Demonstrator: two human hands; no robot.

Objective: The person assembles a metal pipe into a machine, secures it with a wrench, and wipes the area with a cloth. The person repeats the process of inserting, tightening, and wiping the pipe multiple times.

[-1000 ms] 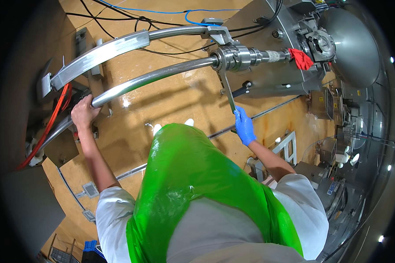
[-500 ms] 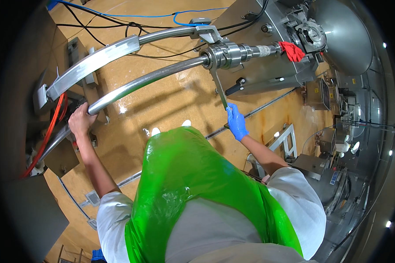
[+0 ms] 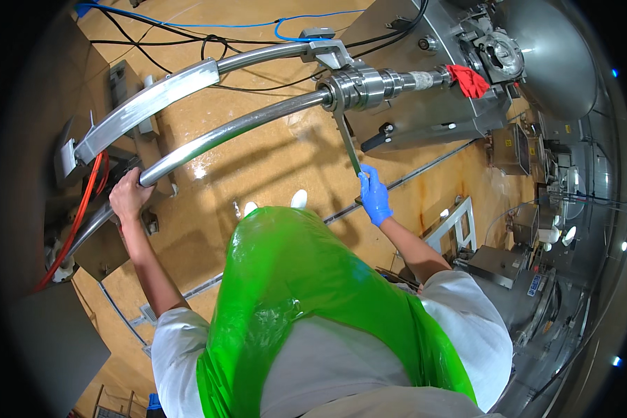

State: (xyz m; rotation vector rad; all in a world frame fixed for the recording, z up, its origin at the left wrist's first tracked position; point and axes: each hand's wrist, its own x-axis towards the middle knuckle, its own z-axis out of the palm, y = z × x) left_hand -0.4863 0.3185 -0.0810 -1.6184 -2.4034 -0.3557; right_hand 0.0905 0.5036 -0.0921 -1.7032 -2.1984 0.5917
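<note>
The person is standing over a wet tan floor [image 3: 272,160], wearing a bright green plastic apron [image 3: 306,299] over a white shirt. The bare left hand [image 3: 129,196] is wrapping its fingers around a long curved stainless steel pipe [image 3: 223,136], gripping it near its lower left end, close to where orange cables [image 3: 83,209] are running down beside a metal bracket. The right hand [image 3: 375,195], in a blue glove, is closing around the lower end of a long wrench [image 3: 348,146]. The wrench is rising at a slight tilt from that hand to the large pipe coupling [image 3: 359,87], where its head is meeting the fitting. The coupling is joining the curved pipe to a shiny grey machine [image 3: 432,111] at the upper right. A red rag [image 3: 468,80] is lying on the machine just beyond the coupling. A second, flatter curved metal rail [image 3: 153,104] is arching above the pipe, roughly parallel to it. Black and blue cables [image 3: 209,31] are trailing across the floor at the top. The white toes of the person's shoes [image 3: 298,199] are showing just above the apron's edge.
</note>
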